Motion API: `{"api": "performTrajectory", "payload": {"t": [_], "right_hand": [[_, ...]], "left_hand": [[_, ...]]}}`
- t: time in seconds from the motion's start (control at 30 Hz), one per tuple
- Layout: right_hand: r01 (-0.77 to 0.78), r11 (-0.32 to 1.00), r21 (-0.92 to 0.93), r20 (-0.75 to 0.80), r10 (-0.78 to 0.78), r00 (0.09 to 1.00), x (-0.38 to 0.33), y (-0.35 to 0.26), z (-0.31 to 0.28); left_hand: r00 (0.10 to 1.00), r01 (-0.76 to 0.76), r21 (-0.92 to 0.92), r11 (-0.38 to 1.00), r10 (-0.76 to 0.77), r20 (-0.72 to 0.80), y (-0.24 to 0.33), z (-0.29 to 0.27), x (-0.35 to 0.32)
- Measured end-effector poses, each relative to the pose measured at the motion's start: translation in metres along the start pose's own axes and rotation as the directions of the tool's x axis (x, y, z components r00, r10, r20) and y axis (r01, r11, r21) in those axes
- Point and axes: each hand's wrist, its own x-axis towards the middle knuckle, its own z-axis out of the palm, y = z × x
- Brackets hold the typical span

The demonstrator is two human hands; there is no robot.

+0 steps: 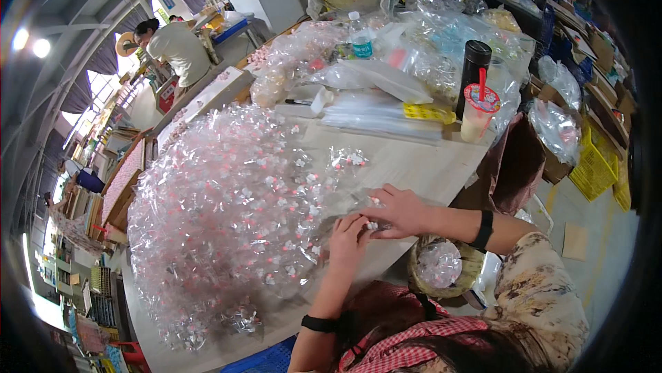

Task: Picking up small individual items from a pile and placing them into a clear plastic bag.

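Note:
Above the near part of the table, my left hand [347, 240] and my right hand [398, 213] meet with bent, closed fingers. Between their fingertips is a small clear packet [373, 225] with something white in it, partly hidden by the fingers. Another clear bit with white shows by my right hand's upper fingers. Left of both hands spreads a large heap of small clear packets [221, 200] with white and pink pieces inside. A few similar packets [347, 159] lie apart beyond my hands.
Flat clear bags [383, 119], a black flask [474, 73] and a lidded cup with a red straw [478, 114] stand or lie farther back. A bottle [359, 36] is behind them. Beside my right forearm sits a round container [463, 282] holding clear plastic. Another person [181, 52] bends over far left.

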Motion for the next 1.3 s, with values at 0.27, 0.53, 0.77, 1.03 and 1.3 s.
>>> {"api": "performTrajectory", "payload": {"t": [0.27, 0.53, 0.77, 1.03, 1.3], "right_hand": [[-0.099, 0.987, 0.124, 0.134, 0.082, 0.988, -0.043, 0.006, -0.015], [-0.283, 0.849, 0.446, 0.206, 0.21, 0.956, -0.103, 0.012, -0.054], [-0.247, 0.886, 0.392, 0.4, 0.077, 0.913, -0.159, 0.014, 0.001], [-0.413, 0.753, 0.512, 0.48, 0.147, 0.865, -0.122, 0.001, -0.042], [-0.467, 0.576, 0.671, 0.281, 0.385, 0.879, -0.029, 0.038, -0.115]], "left_hand": [[0.945, -0.101, -0.162, 0.981, 0.146, 0.294, 0.022, -0.01, 0.013], [0.952, -0.246, 0.212, 0.946, 0.194, 0.235, 0.005, -0.018, 0.096], [0.959, -0.144, 0.542, 0.828, -0.02, 0.284, -0.034, 0.018, 0.133], [0.96, -0.267, 0.613, 0.744, 0.263, 0.099, -0.049, 0.038, 0.133], [0.888, 0.378, -0.845, 0.379, -0.406, 0.215, 0.013, -0.022, 0.142]]}}
